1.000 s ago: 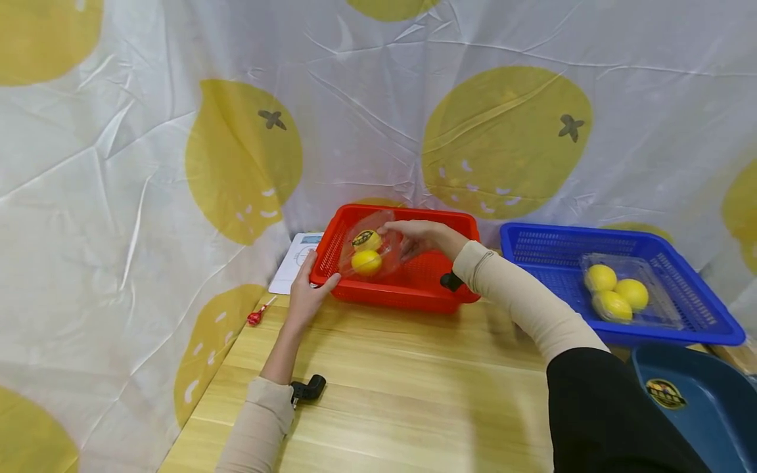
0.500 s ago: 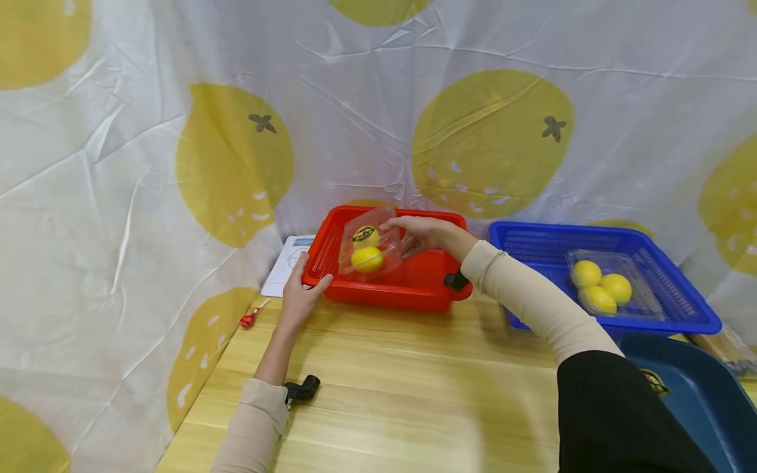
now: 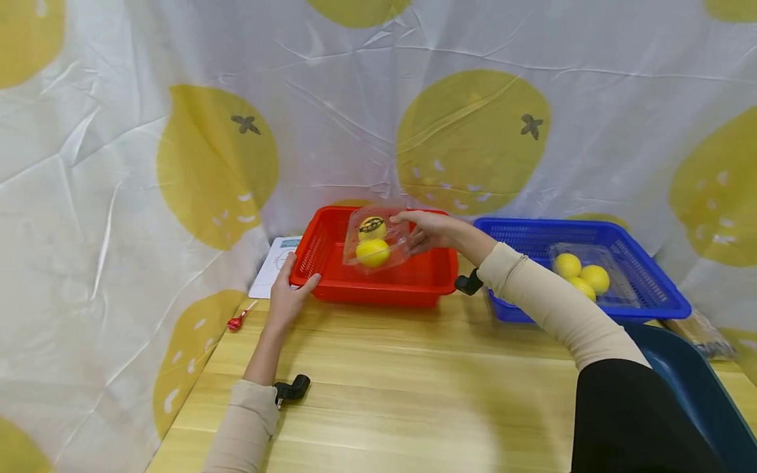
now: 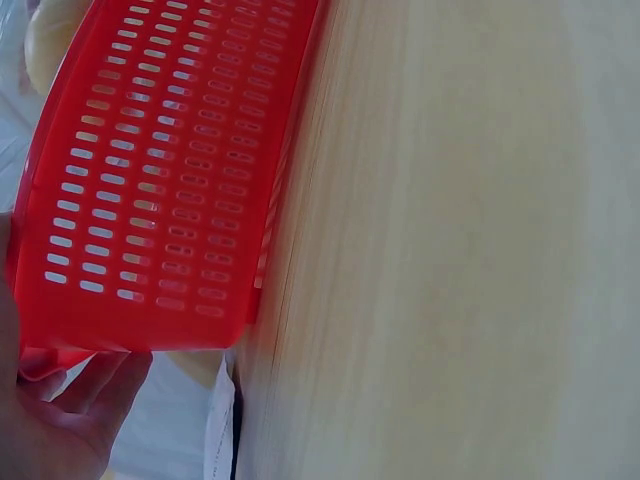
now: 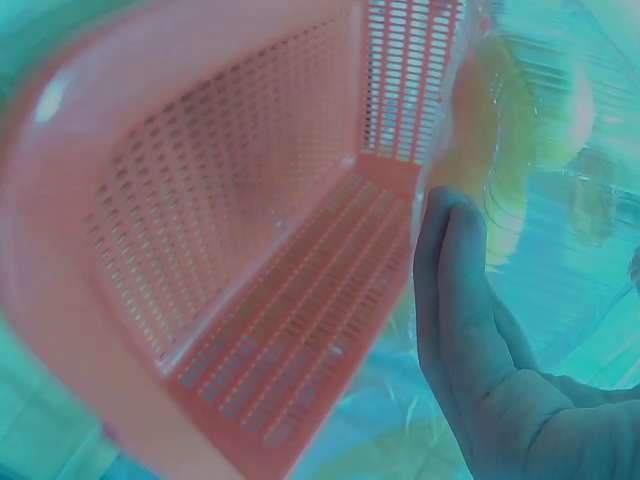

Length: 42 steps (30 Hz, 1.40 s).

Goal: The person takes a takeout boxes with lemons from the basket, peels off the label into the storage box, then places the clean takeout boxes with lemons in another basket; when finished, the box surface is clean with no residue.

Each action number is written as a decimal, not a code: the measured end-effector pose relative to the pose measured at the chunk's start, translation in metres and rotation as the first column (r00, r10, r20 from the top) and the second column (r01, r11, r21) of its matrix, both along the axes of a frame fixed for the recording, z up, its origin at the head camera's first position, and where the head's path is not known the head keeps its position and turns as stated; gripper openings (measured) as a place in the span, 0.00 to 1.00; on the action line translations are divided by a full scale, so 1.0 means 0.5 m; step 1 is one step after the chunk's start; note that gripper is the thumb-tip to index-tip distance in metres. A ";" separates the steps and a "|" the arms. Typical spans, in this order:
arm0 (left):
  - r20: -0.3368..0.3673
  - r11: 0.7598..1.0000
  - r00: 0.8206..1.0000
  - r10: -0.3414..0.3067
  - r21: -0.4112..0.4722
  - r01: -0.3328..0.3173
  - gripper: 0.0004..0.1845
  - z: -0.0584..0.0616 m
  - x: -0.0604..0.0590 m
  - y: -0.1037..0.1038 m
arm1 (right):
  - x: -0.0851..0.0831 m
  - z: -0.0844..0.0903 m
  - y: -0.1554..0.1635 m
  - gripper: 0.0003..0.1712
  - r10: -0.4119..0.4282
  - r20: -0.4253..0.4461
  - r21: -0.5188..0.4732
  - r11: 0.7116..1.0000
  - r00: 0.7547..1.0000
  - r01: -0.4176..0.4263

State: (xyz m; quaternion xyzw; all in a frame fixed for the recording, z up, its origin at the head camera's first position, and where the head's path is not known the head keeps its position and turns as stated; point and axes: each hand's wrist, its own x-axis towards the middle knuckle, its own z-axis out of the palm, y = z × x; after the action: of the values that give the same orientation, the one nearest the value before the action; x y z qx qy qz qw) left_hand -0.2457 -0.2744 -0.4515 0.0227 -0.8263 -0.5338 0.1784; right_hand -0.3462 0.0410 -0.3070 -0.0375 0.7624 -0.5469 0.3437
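Observation:
My right hand (image 3: 424,230) pinches the right edge of a clear plastic fruit box (image 3: 376,238), tilted over the red basket (image 3: 378,293). Through the plastic show two round yellow fruits; a dark label sits over the upper one. Close up in the right wrist view, the fingers (image 5: 465,290) lie along the box's side, facing the basket's perforated inside. My left hand (image 3: 288,293) grips the basket's left rim, its thumb towards the front. Seen from the left wrist, fingers (image 4: 115,395) curl under that end of the red basket (image 4: 150,180).
A blue basket (image 3: 659,282) stands to the right, holding another clear box (image 3: 621,282) with yellow fruits. In front of it is a dark teal tub (image 3: 668,361). At left lie a white printed sheet (image 3: 266,279) and a red lollipop (image 3: 236,322). A lemon-patterned cloth (image 3: 331,131) hangs behind.
The head view has turned right, so the scene slides left. The fruit box has moved right relative to the red basket, still in my right hand. The left hand keeps its hold on the rim.

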 end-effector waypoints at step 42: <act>0.076 1.000 0.997 -0.013 0.004 0.013 0.47 0.013 -0.013 -0.024 | 0.258 -0.044 0.195 0.37 -0.088 -0.136 -0.099 0.992 0.987 0.075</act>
State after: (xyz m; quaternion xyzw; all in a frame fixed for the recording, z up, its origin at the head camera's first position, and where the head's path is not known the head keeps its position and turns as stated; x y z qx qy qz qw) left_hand -0.2522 -0.2865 -0.4450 0.0380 -0.8317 -0.5351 0.1432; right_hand -0.2172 0.1383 -0.3290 -0.0608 0.7591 -0.5916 0.2646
